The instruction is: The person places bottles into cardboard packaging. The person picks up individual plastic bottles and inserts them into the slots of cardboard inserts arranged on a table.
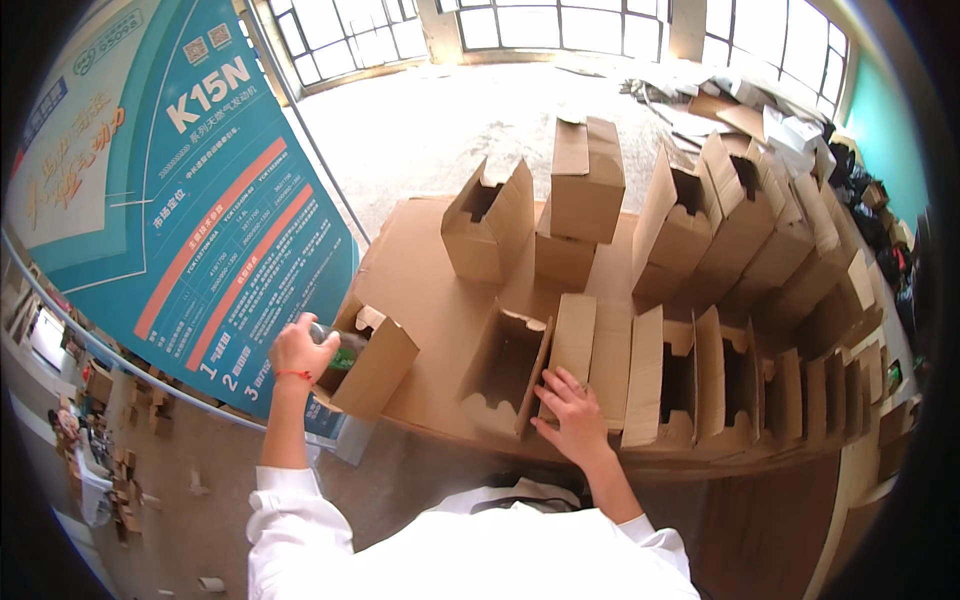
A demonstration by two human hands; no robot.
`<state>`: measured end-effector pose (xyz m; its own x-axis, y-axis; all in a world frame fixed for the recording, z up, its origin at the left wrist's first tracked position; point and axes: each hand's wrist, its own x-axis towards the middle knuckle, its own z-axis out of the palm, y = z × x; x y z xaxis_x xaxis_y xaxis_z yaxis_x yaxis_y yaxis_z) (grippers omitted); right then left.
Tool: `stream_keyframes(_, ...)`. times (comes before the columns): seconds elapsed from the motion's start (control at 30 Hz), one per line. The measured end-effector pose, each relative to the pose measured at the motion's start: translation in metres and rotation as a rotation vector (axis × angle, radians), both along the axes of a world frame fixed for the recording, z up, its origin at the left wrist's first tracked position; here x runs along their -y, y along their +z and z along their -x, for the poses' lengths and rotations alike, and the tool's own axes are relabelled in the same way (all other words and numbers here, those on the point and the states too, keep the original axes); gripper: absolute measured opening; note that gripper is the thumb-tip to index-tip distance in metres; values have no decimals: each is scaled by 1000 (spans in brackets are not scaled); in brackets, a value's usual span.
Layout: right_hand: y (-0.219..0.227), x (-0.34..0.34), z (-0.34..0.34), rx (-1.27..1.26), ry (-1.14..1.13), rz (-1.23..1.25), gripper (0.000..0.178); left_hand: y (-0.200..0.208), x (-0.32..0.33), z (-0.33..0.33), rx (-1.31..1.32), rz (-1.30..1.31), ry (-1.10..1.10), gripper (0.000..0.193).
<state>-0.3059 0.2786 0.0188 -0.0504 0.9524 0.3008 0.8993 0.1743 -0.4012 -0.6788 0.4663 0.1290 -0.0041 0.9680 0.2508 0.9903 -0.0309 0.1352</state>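
The two hands are apart. The left hand (pixel 303 352), a red string bracelet (pixel 294 375) at its wrist, curls thumb and fingers around a shiny, grey, rounded object (pixel 318 332) at the mouth of one corrugated cardboard carton (pixel 385 368), green showing inside. The right hand (pixel 570 412) lies flat, fingers spread, against one upright carton (pixel 570 345) beside one open-topped carton (pixel 507 360). Behind stand one flapped carton (pixel 487 225) and a stack of two (pixel 588 195).
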Motion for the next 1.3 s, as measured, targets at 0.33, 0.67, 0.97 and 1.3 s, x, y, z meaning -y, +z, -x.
stream_keyframes(0.33,-2,1,1,8,-15,-14,50,41,87,-57,966,-29,-364,37)
stream_keyframes(0.67,0,1,0,16,-6,-12,51,-57,91,-190,252,-217,-693,52)
stream_keyframes(0.97,-3,1,-1,21,-3,-10,51,-118,75,-220,182,100,-670,44)
stream_keyframes(1.3,1,-1,3,19,12,14,50,-131,68,-214,-260,799,-650,25)
